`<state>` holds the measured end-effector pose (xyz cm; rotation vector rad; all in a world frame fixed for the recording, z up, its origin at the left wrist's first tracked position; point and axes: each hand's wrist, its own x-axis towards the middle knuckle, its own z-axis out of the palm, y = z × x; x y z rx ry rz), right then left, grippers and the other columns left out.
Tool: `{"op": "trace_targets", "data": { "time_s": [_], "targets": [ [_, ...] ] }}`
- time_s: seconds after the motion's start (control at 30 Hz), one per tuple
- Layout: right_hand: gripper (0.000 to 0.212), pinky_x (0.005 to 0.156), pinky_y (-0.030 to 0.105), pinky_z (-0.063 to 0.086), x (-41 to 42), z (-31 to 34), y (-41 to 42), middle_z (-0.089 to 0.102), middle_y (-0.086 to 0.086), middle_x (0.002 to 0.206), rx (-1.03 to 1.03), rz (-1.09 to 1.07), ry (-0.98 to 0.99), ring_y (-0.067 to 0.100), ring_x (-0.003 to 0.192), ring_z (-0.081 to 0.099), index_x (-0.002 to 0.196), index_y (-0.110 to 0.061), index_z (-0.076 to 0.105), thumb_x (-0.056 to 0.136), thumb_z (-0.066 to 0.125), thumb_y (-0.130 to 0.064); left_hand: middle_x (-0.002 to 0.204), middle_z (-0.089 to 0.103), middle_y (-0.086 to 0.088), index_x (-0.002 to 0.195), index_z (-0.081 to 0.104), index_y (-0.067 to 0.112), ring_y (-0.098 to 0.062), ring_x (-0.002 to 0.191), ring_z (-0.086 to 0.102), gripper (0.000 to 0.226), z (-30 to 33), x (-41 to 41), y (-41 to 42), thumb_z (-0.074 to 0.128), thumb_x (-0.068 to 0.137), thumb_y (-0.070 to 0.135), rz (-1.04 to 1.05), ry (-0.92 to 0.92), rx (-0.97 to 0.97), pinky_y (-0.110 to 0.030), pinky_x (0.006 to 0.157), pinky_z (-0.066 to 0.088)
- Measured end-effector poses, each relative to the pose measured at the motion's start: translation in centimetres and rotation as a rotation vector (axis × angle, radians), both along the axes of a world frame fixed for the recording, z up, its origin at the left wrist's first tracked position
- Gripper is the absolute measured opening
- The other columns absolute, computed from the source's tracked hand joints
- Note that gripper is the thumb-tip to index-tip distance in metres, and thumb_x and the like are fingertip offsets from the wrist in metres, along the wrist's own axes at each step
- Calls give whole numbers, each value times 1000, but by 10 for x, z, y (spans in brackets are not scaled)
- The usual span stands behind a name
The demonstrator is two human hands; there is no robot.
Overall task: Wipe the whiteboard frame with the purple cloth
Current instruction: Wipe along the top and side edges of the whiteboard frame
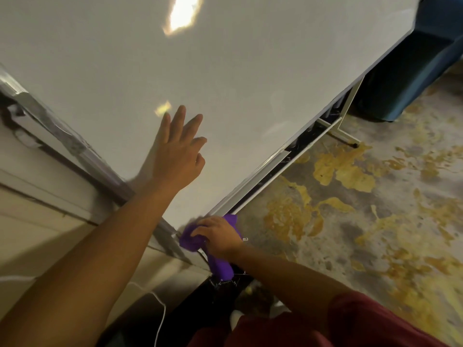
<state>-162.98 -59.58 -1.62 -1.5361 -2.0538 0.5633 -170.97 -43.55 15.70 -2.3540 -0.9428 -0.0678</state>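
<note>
A large whiteboard [225, 71] fills the upper part of the view, tilted by my head angle. Its silver frame [253, 181] runs along the lower edge, with a second frame rail [62, 136] on the left side. My right hand [220, 236] is shut on the purple cloth [193, 240], pressing it against the frame's bottom corner. A tail of the cloth hangs down below my hand. My left hand [179, 151] rests flat on the board surface with fingers spread, holding nothing.
The board stands on a white metal leg [343, 134] on a stained grey and yellow floor [363, 209]. A dark blue seat [413, 71] is behind the board at right. A cream wall [37, 209] and a white cable [162, 314] lie at left.
</note>
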Motion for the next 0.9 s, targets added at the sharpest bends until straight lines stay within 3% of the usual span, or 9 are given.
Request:
{"op": "trace_targets", "data": {
  "time_s": [0.07,0.2,0.37,0.47,0.57,0.77,0.9],
  "targets": [
    [44,99,45,44,32,7,12,71,6,117,31,-42,1,29,109,61,110,-17,74,70,66,-1,179,12,-7,151,55,29,-43,165,4,54,0,1,-1,44,104,53,-5,-16,-9,-63,132,5],
    [41,109,41,35,89,21,29,67,-4,125,-48,10,-203,21,121,54,127,-27,65,87,65,-18,178,16,-7,149,58,27,-43,165,7,52,-1,4,-1,49,103,50,-19,-54,-5,-62,132,5],
    [37,94,41,51,66,33,27,68,-1,118,-128,136,-79,20,109,62,125,-25,65,88,65,-18,179,13,-7,151,55,29,-43,165,6,54,-7,7,1,47,103,53,4,-40,11,-63,132,5],
    [41,88,38,53,41,37,14,68,1,116,-123,237,20,21,104,64,128,-26,62,88,60,-14,179,13,-7,149,57,28,-43,164,5,51,-11,1,4,50,102,47,-21,-76,14,-63,131,4],
    [50,90,40,52,63,51,36,67,2,120,-61,16,86,26,107,64,126,-26,64,81,57,-6,179,11,-7,150,55,27,-43,165,4,52,-11,-2,5,48,102,45,-31,-81,16,-63,132,5],
    [52,86,41,55,187,74,83,69,1,119,148,-459,-59,31,107,64,112,-26,73,72,46,-6,178,14,-6,148,56,27,-44,164,8,51,-14,1,4,45,103,48,-27,-92,10,-64,132,7],
    [51,88,44,53,262,61,98,67,4,122,7,-675,-161,32,108,62,121,-24,68,79,53,1,178,15,-6,146,58,28,-44,164,9,48,-18,3,6,49,102,45,-25,-110,10,-63,131,4]
  ]
}}
